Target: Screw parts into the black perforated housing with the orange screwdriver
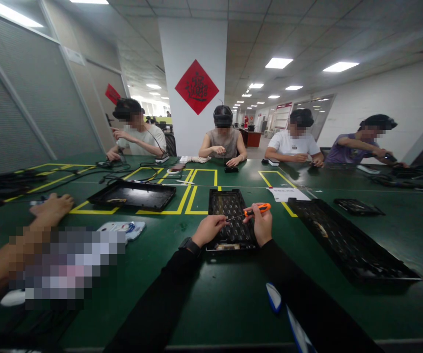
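Note:
In the head view, an orange-handled screwdriver [257, 209] is gripped in my right hand [263, 228], its thin shaft pointing left. My left hand [210, 230] is closed in a pinch by the shaft's tip; whatever sits between its fingertips is too small to make out. Both hands are over a black shallow plastic casing [226, 200] whose inside has rows of small marks. A pale piece [228, 247] lies at the casing's near end. My left wrist wears a dark watch.
A longer black casing [362, 250] lies to the right, and a black tray [134, 194] to the left. A co-worker's hand [52, 206] rests on the green table at left, near a plastic packet [132, 229]. Several people sit across. Cables [60, 181] run along the left.

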Motion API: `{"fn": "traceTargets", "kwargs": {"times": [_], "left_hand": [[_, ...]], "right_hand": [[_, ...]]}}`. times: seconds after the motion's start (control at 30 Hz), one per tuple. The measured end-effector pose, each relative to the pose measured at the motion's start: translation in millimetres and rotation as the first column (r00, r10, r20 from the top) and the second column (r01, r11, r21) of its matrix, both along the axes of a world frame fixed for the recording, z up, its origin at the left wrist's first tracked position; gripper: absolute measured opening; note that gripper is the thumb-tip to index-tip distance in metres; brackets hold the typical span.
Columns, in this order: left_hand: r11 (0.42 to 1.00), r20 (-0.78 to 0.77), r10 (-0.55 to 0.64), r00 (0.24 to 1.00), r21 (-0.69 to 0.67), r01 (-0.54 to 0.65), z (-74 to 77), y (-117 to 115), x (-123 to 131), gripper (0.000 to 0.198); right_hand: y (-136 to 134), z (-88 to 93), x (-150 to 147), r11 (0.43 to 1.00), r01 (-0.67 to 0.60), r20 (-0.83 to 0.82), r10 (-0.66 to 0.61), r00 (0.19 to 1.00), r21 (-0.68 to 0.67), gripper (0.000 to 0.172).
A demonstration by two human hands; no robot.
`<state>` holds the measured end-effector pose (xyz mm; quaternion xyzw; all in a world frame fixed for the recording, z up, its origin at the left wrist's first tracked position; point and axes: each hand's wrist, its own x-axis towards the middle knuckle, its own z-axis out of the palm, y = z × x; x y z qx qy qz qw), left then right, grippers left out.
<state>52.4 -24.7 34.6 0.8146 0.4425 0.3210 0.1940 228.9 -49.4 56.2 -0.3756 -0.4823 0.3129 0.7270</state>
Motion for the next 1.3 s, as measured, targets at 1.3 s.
{"fn": "traceTargets", "kwargs": {"times": [1.3], "left_hand": [[1.000, -0.059, -0.004, 0.998, 0.015, 0.005, -1.7, 1, -1, 0.026]], "right_hand": [[-16, -3.1, -22, 0.997, 0.063, 0.213, -0.052, 0.976, -0.046, 0.033]]}}
